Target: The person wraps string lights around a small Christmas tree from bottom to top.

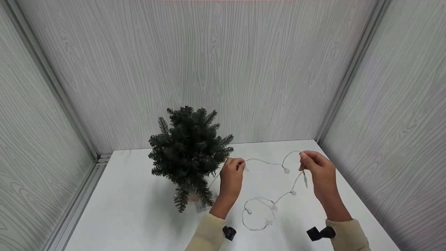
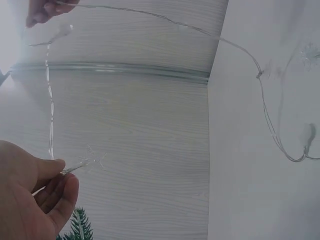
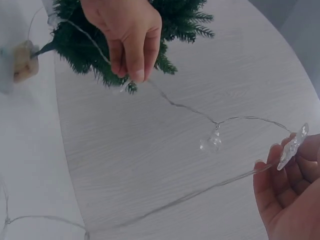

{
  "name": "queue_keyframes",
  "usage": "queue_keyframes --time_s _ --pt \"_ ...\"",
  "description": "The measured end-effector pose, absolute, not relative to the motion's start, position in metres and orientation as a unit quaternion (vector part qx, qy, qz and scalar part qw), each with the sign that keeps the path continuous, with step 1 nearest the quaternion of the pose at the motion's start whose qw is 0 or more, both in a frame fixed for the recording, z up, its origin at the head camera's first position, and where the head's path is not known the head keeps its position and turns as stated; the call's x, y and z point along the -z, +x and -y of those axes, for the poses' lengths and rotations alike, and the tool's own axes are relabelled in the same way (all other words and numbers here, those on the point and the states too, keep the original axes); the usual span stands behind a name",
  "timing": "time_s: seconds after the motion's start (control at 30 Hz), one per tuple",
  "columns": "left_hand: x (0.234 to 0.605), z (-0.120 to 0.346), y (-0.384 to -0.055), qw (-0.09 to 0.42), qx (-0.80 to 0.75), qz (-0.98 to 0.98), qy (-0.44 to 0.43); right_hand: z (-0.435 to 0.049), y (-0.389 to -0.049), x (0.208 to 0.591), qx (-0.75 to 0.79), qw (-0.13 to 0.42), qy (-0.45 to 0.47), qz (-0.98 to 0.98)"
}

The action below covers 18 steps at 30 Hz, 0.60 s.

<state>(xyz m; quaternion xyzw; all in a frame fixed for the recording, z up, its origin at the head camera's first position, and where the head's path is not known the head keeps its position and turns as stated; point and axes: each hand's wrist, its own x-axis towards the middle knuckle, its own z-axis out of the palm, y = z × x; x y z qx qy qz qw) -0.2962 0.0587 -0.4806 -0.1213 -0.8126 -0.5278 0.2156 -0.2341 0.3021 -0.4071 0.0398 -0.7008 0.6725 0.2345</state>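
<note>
A string of lights on thin clear wire runs between the two hands. My left hand, at the right side of a small artificial Christmas tree, pinches the wire between thumb and fingers. Beside those fingertips a clear snowflake-shaped light sticks out in the left wrist view. Farther right, above the table, my right hand grips another part of the string. A clear flat ornament light rests against its fingers in the right wrist view. The wire between the hands sags slightly, with one light hanging from it.
The rest of the string lies looped on the white table, in front of the hands. A light-coloured base carries the tree. Wood-grain panels enclose the table at the back and both sides.
</note>
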Motion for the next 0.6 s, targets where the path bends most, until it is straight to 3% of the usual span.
queue_keyframes --time_s 0.33,0.6 --pt "0.473 -0.06 -0.298 0.21 0.509 0.825 -0.129 -0.281 -0.264 0.374 -0.67 0.235 0.043 0.702" --pt "0.43 -0.066 -0.298 0.199 0.547 0.794 -0.176 -0.269 -0.281 0.368 -0.653 0.22 0.043 0.724"
